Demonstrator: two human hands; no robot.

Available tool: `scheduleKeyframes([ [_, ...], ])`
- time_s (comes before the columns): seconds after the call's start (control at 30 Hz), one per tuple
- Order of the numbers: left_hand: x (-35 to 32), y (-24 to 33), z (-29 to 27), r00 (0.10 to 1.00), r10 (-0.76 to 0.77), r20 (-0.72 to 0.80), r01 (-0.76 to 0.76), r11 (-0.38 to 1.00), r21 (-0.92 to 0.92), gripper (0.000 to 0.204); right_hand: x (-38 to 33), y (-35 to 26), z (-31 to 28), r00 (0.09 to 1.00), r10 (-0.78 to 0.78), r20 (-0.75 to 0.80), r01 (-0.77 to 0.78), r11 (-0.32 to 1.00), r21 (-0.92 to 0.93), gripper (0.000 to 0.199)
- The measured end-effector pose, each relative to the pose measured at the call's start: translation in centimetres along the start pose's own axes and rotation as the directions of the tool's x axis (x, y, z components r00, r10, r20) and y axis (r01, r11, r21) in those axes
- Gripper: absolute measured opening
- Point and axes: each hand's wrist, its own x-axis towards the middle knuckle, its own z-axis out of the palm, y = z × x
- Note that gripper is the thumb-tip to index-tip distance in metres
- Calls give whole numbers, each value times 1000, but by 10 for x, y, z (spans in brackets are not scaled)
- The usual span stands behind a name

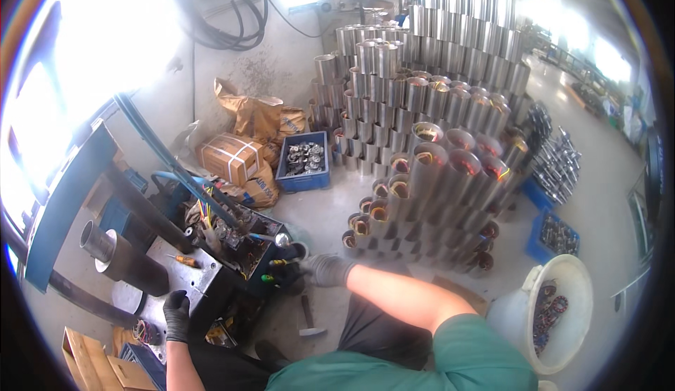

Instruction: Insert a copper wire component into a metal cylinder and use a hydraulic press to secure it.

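Where your right hand (329, 270) extends leftward, the green- and yellow-handled tools (268, 278) lie just left of it, handles pointing away; whether it grasps them, I cannot tell. Your left hand (177, 314), curled, contents unclear, is farther off, by the metal surface (202, 270).

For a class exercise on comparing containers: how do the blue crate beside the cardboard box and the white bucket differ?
The blue crate is rectangular; the white bucket is round. The crate holds silvery metal parts; the bucket, darker ring-like parts. Both are open-topped.
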Motion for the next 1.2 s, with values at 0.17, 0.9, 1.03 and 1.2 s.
scheduleKeyframes([
  [0.17, -13, -18, -22, 997, -72, 41, 66, 989, 132, 22, 2, -20, -6, 986, 164, 9, -163, 985, -65, 23],
  [0.9, 0, 111, 57, 986, 143, 86, -137, 988, -66, 17, -2, 53, -53, 851, 353, 389, -74, 813, -577, 26],
  [1.03, -4, 110, 91, 955, 284, 85, -264, 945, -193, 18, -30, 63, -60, 911, 318, 264, -168, 868, -467, 25],
  [1.2, -4, 132, 111, 872, 440, 215, -425, 898, -118, 19, -70, 13, -121, 937, 350, 11, -319, 865, -386, 24],
])
